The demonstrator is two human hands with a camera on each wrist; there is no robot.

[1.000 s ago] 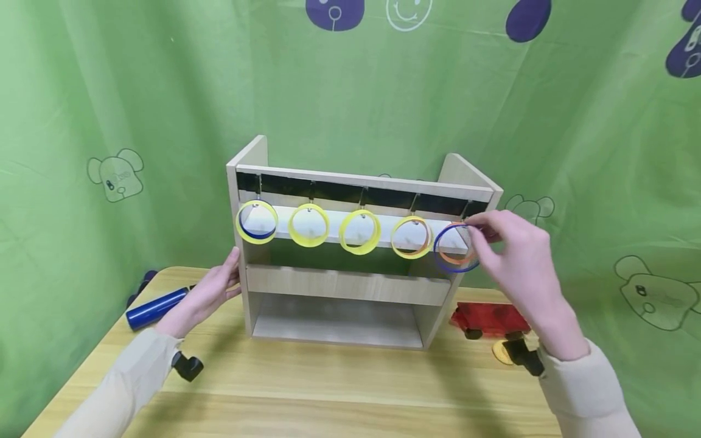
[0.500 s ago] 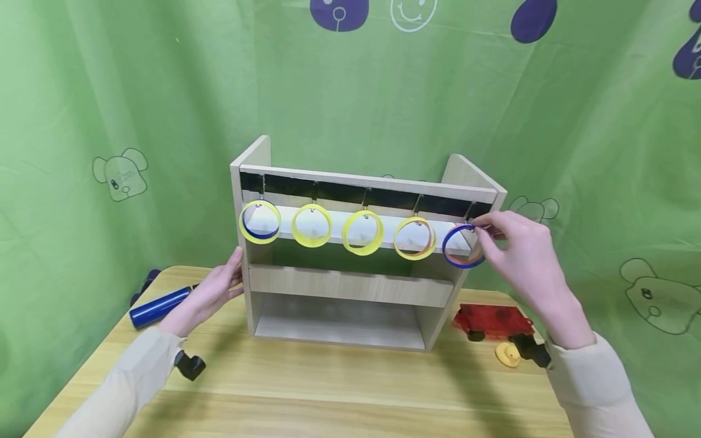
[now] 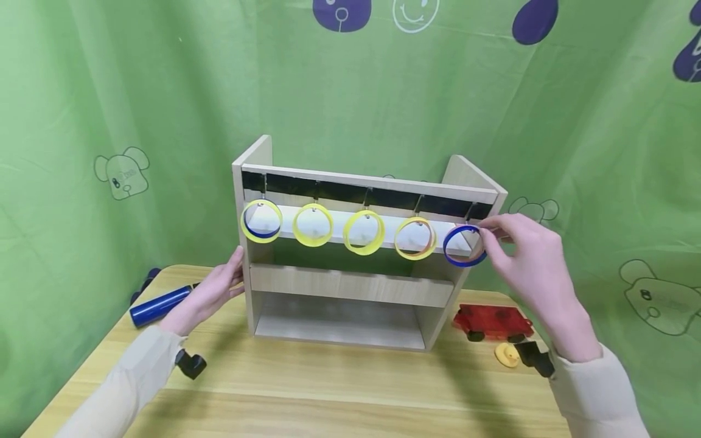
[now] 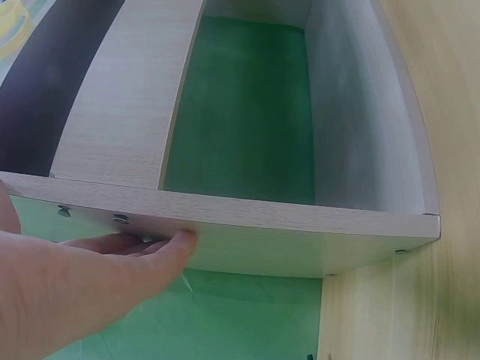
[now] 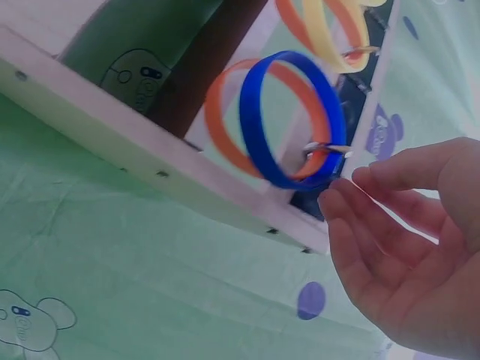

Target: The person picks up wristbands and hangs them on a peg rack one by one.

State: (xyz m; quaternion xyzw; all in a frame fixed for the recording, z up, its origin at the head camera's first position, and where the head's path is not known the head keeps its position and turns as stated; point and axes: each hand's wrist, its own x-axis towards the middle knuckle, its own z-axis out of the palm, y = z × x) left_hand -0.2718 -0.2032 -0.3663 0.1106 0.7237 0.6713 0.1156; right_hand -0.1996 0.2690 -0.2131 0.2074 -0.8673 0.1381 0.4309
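A light wooden rack point(image 3: 350, 285) stands on the table, with a row of metal hooks along its black strip. My right hand point(image 3: 531, 261) is at the rightmost hook; in the right wrist view its thumb and fingertips stand slightly apart right at the edge of a blue wristband point(image 5: 253, 127). That band hangs on the hook point(image 5: 336, 150) in front of an orange wristband point(image 5: 215, 124). Yellow wristbands point(image 3: 363, 250) hang from the other hooks, some with a blue or orange one behind. My left hand point(image 3: 213, 289) rests against the outside of the rack's left panel point(image 4: 262, 214).
Left of the rack lies a blue cylinder point(image 3: 160, 306). On the right are a red toy vehicle point(image 3: 495, 322) and a small yellow duck point(image 3: 506, 354), close below my right forearm. A green curtain point(image 3: 356, 91) hangs behind the table.
The blue wristband has swung back over the orange one and hangs on the rightmost hook. My right hand has moved slightly right, its fingertips coming away from the band. My left hand stays put.
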